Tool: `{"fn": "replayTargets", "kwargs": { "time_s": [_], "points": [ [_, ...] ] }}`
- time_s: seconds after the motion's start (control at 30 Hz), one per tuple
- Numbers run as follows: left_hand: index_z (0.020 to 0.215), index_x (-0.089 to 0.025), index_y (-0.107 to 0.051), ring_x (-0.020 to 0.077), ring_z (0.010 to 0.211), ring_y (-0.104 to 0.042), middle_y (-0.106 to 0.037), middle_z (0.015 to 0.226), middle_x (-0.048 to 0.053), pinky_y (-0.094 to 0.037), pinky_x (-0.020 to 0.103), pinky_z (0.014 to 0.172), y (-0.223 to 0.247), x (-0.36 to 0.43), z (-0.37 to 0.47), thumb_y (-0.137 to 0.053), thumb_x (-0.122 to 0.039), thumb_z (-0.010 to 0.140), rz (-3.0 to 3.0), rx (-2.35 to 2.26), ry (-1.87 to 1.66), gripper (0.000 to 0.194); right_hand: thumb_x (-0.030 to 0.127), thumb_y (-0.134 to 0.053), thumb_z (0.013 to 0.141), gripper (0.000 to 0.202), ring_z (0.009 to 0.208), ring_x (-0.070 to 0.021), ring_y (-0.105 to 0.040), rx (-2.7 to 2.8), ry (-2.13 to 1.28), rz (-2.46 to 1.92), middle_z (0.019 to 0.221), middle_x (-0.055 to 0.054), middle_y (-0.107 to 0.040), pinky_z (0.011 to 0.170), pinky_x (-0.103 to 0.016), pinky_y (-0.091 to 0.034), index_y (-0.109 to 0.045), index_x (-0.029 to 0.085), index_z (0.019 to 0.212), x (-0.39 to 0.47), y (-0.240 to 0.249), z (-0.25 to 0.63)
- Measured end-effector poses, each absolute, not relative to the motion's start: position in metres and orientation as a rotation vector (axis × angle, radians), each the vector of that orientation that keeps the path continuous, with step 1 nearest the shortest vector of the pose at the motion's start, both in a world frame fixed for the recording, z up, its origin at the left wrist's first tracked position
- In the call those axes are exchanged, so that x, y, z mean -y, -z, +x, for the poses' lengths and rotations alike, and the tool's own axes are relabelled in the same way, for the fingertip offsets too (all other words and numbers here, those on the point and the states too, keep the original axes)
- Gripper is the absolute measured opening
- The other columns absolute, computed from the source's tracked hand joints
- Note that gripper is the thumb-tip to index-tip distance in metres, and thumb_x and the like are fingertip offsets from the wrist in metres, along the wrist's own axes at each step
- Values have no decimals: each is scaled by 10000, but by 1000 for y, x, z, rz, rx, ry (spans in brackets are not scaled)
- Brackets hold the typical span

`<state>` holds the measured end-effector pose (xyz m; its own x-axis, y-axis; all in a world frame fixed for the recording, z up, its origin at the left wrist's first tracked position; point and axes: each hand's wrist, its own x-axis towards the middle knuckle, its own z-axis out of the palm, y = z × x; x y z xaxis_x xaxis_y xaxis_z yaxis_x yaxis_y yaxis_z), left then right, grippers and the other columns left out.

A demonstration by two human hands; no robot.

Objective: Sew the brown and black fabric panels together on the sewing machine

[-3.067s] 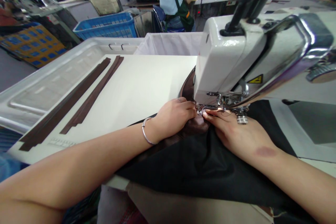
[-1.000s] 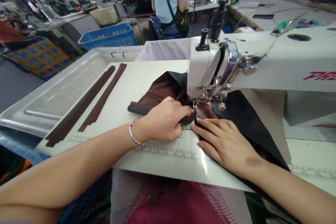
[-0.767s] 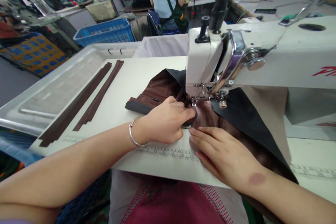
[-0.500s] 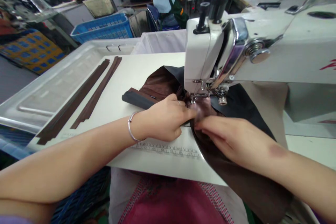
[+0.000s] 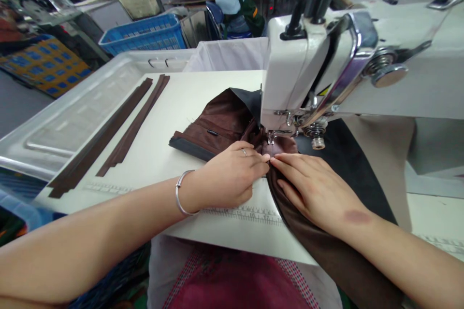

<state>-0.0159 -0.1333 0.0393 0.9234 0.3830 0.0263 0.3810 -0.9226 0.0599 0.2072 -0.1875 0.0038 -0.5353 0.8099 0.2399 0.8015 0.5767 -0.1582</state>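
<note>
Two hands crowd our needle: left hand pinches the brown fabric, right hand lies flat at 3 o'clock; fingertips could get stitched.

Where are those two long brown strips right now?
The two brown strips lie side by side on the white table, on the left, beside the metal tray and apart from the left hand.

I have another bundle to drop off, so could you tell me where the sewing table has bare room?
Bare tabletop lies between the brown strips and the brown fabric. It is crowded at the sewing machine, where the left hand and right hand press the fabric.
</note>
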Motion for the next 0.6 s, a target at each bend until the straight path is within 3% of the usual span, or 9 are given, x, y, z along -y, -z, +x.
{"fn": "replayTargets", "kwargs": {
  "time_s": [0.37,0.47,0.6],
  "points": [
    [1151,-120,-580,250,1096,-583,-639,1176,130,-349,438,1054,-37,121,-8,-515,-173,756,3021,-605,-126,403,300,-395,965,422,1155,-275,-492,2605,33,-1352,1302,-105,-542,931,-442,-409,-478,127,1340,172,-4,208],
    [1114,-146,-619,217,1060,-603,-666,1140,86,-389,397,1034,-49,111,-13,-498,-160,760,2839,-602,-237,375,294,-392,968,414,1133,-282,-505,2594,78,-1366,1288,-99,-556,891,-448,-408,-483,140,1341,169,-4,207],
    [1098,-163,-636,173,1019,-613,-660,1152,59,-462,321,930,-67,73,-53,-391,-248,869,2375,-1250,-691,345,301,-404,966,382,1114,-299,-516,2534,151,-1392,1277,-91,-569,829,-466,-401,-518,172,1307,169,-1,205]
  ]
}}
